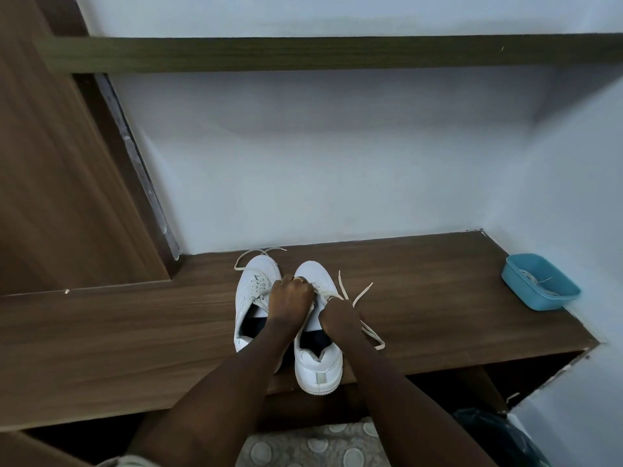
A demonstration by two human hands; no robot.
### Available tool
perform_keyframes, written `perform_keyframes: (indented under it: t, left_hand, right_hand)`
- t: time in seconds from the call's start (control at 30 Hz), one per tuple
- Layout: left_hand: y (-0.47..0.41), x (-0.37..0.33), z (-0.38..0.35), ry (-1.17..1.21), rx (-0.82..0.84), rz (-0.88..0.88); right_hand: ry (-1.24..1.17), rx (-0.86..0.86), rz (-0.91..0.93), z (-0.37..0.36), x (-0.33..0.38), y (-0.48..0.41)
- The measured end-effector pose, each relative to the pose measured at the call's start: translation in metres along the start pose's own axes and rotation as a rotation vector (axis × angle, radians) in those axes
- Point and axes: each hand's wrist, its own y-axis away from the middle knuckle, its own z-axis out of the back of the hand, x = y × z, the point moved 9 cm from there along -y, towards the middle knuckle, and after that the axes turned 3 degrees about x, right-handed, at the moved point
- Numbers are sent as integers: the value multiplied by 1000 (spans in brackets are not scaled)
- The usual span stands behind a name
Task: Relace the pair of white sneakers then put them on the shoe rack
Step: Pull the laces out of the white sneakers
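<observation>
Two white sneakers stand side by side on a brown wooden shelf, toes towards the wall. The left sneaker has a loose lace trailing past its toe. The right sneaker has its heel over the shelf's front edge. My left hand rests over the right sneaker's lace area with fingers curled on the lace. My right hand pinches the white lace at that shoe's right side; the lace ends lie loose on the shelf.
A blue plastic tub with something white inside sits at the shelf's right end by the wall. A wooden panel rises on the left. A higher shelf runs overhead. A patterned mat lies below.
</observation>
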Motion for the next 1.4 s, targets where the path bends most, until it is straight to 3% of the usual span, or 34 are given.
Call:
perform_keyframes:
  t: [0.23, 0.47, 0.6, 1.0, 1.13, 1.3, 1.4]
  left_hand:
    - [15, 45, 3, 334, -84, 406]
    - [1, 14, 2, 86, -5, 33]
    - [3, 1, -9, -22, 69, -96]
    - [6, 44, 1, -66, 61, 220]
    - [2, 38, 0, -51, 62, 187]
    - [-1, -3, 2, -73, -1, -78]
    - [-4, -9, -11, -128, 50, -125]
  right_hand:
    - [-10, -9, -39, -6, -2, 4]
    - [34, -16, -14, -11, 3, 8]
    - [27, -16, -10, -9, 3, 10]
    - [30, -9, -20, -6, 1, 12]
    - [27, -14, -9, -6, 2, 12]
    - [50, -12, 14, -7, 3, 13]
    - [52, -6, 14, -8, 3, 12]
